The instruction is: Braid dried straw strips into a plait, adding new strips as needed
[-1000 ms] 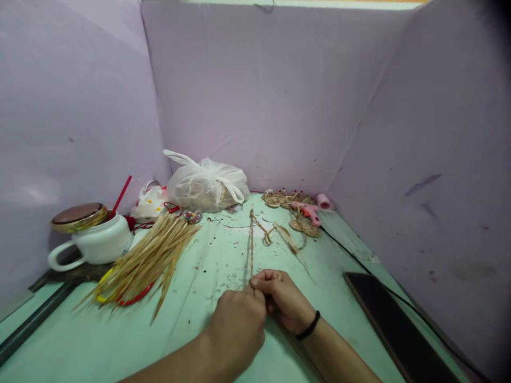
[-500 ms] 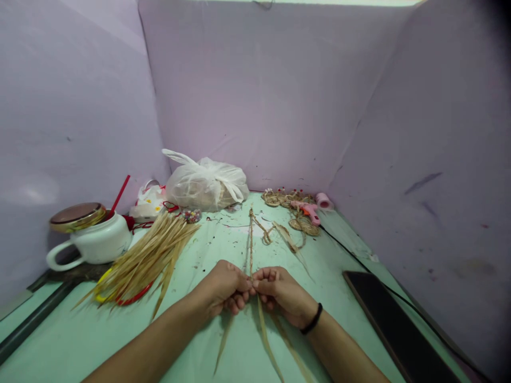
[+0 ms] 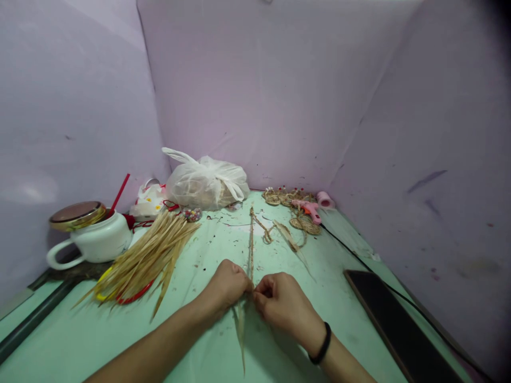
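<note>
A thin tan braid (image 3: 252, 247) of dried plant fibre runs straight toward me from the far part of the table. At its near end my left hand (image 3: 228, 284) is closed, pinching the braid's strands. My right hand (image 3: 279, 298), with a black band at the wrist, pinches at the same spot from the other side; its fingertips almost meet the left ones. A loose fibre strip (image 3: 240, 340) hangs down below the left fingers. The other strands are hidden by the hands.
To the left lie a bundle of dry fibre strips (image 3: 159, 250) and a white mug (image 3: 101, 239). A plastic bag (image 3: 205, 183) stands at the back. Right of the braid are coiled braids (image 3: 305, 224), a pink glue gun (image 3: 309, 209) and a dark phone-like slab (image 3: 395, 324).
My right hand has shifted slightly right and down, and its fingers have curled. Two strips that trailed below the hands no longer show; one now hangs near the middle.
</note>
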Available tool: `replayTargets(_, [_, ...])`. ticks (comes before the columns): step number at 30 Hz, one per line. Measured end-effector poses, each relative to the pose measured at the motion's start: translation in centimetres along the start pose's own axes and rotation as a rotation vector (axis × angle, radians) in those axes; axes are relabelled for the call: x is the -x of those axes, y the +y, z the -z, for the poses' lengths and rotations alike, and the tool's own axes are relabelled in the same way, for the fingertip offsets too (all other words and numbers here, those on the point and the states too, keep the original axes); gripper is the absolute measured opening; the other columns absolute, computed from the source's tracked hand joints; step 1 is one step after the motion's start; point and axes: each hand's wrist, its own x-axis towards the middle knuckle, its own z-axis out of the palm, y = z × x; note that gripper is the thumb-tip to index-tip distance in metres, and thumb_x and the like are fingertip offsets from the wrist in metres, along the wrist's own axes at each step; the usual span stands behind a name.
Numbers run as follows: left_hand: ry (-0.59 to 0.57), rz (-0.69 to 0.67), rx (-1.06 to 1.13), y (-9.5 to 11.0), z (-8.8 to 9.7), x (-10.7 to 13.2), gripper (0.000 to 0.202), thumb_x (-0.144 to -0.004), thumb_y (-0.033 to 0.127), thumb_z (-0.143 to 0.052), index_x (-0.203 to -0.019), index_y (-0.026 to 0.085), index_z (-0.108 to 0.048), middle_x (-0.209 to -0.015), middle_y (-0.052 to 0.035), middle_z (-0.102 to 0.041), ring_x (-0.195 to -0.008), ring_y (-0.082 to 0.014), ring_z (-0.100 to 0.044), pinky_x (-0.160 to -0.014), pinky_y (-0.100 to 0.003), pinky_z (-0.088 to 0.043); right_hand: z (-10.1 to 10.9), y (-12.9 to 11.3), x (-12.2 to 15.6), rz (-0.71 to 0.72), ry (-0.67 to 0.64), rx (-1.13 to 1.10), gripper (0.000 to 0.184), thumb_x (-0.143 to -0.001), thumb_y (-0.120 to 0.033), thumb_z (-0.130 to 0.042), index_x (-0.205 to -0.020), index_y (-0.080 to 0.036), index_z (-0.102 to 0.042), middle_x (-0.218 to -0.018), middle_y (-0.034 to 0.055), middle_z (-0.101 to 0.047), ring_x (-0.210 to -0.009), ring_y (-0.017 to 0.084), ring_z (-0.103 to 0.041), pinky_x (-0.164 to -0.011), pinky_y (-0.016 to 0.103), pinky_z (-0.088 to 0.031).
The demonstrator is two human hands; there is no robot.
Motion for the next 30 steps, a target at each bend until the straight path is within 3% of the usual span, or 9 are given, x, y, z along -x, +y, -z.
replayTargets(5, [-0.105, 0.044, 0.129, 0.8, 0.5, 0.9, 0.020, -0.050, 0.010, -0.046, -0.038, 0.018, -0.032, -0.030, 0.0076, -0.025, -0.027, -0.0038, -0.017, -0.032, -0.022, -0.007, -0.8, -0.2, 0.6, 0.089, -0.008, -0.023, 0.017, -0.061, -0.016, -0.047, -0.055, -0.014, -0.062, -0.051, 0.0029, -0.059, -0.048, 0.011, -0.047, -0.045, 0.021, -0.026])
replayTargets(7, [-0.127, 0.018, 0.123, 0.9, 0.7, 1.0, 0.016, -0.050, 0.009, -0.047, -0.038, 0.017, -0.038, -0.030, 0.0074, -0.027, -0.027, -0.0033, -0.018, -0.032, -0.021, -0.008, -0.9, -0.1, 0.7, 0.145, 0.011, -0.023, 0.018, -0.062, -0.015, -0.045, -0.054, -0.014, -0.061, -0.050, 0.0019, -0.057, -0.048, 0.010, -0.045, -0.045, 0.021, -0.025])
replayTargets(10, [-0.097, 0.010, 0.078, 1.0, 1.0, 0.8, 0.010, -0.048, 0.007, -0.048, -0.040, 0.013, -0.047, -0.030, 0.0069, -0.030, -0.030, -0.0024, -0.021, -0.034, -0.019, -0.011, -0.2, 0.3, 0.4, 0.163, -0.066, -0.086, 0.016, -0.062, -0.017, -0.048, -0.053, -0.014, -0.061, -0.049, 0.0005, -0.056, -0.048, 0.010, -0.045, -0.044, 0.021, -0.026])
replayTargets(13, [-0.104, 0.010, 0.056, 1.1, 1.1, 0.5, 0.006, -0.047, 0.009, -0.052, -0.042, 0.012, -0.050, -0.029, 0.0066, -0.031, -0.030, -0.0027, -0.022, -0.034, -0.019, -0.012, 1.1, 0.6, -0.3, 0.057, -0.088, -0.262, 0.014, -0.063, -0.023, -0.053, -0.056, -0.013, -0.060, -0.052, 0.0019, -0.058, -0.050, 0.011, -0.049, -0.044, 0.020, -0.030])
replayTargets(16, [-0.124, 0.010, 0.047, 1.0, 1.2, 0.3, 0.002, -0.047, 0.013, -0.054, -0.046, 0.012, -0.053, -0.029, 0.0065, -0.033, -0.029, -0.0033, -0.021, -0.034, -0.020, -0.011, 2.1, 0.5, -0.9, -0.169, -0.046, -0.579, 0.011, -0.068, -0.024, -0.053, -0.070, -0.014, -0.057, -0.069, 0.0052, -0.063, -0.059, 0.013, -0.057, -0.041, 0.018, -0.036])
replayTargets(19, [-0.147, 0.001, 0.052, 0.6, 1.2, 0.2, 0.004, -0.048, 0.016, -0.053, -0.047, 0.012, -0.054, -0.030, 0.0059, -0.035, -0.028, -0.0033, -0.021, -0.034, -0.020, -0.011, 2.0, 0.2, -1.0, -0.329, -0.213, -0.836, 0.009, -0.074, -0.016, -0.048, -0.081, -0.013, -0.052, -0.076, 0.0070, -0.063, -0.059, 0.013, -0.060, -0.037, 0.017, -0.038])
replayTargets(23, [-0.198, -0.006, 0.074, 0.1, 1.3, -0.1, 0.006, -0.049, 0.018, -0.053, -0.049, 0.012, -0.054, -0.031, 0.0050, -0.038, -0.027, -0.0033, -0.021, -0.033, -0.020, -0.010, 1.0, 0.3, -1.4, -0.351, -0.406, -0.997, 0.013, -0.081, -0.012, -0.040, -0.077, -0.011, -0.052, -0.070, 0.0072, -0.062, -0.052, 0.010, -0.060, -0.037, 0.015, -0.042])
replayTargets(30, [-0.251, 0.005, 0.056, 0.4, 1.5, -0.1, 0.004, -0.050, 0.016, -0.051, -0.050, 0.013, -0.053, -0.032, 0.0059, -0.038, -0.027, -0.0034, -0.021, -0.033, -0.020, -0.011, 0.6, 1.3, -2.1, -0.356, -0.465, -1.073, 0.023, -0.083, -0.014, -0.039, -0.069, -0.007, -0.056, -0.057, 0.0024, -0.056, -0.040, 0.003, -0.050, -0.036, 0.011, -0.041])
